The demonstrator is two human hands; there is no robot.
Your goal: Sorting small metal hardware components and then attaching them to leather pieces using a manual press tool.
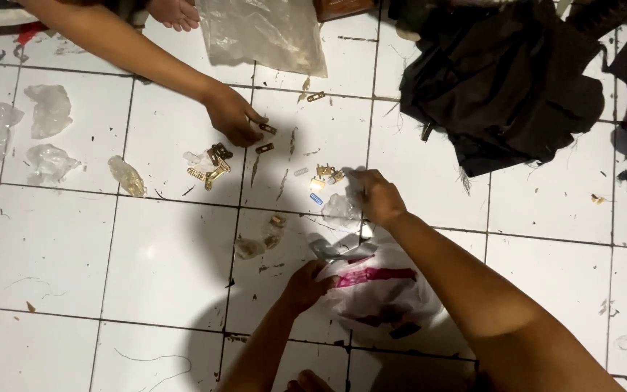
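Sorting small brass fittings (pixel 326 173) on the white tile floor (pixel 168 254), I'd say. My right hand (pixel 376 196) pinches one by that cluster; my left hand (pixel 306 284) grips the white plastic bag (pixel 382 290). Coworker's hand (pixel 232 116) picks nearby. Probably needs bagging carefully.

Left hand (pixel 308 282) grips edge of white plastic bag (pixel 382 290) on tiled floor (pixel 168 261). Right hand (pixel 375 194) pinches small clear packet (pixel 341 208) near brass clips (pixel 326 173). Another person's hand (pixel 232 115) touches a brass piece (pixel 267 129); black cloth (pixel 502 80) top right.

bare tiles (pixel 52 261) left, brass clips (pixel 210 168) ahead
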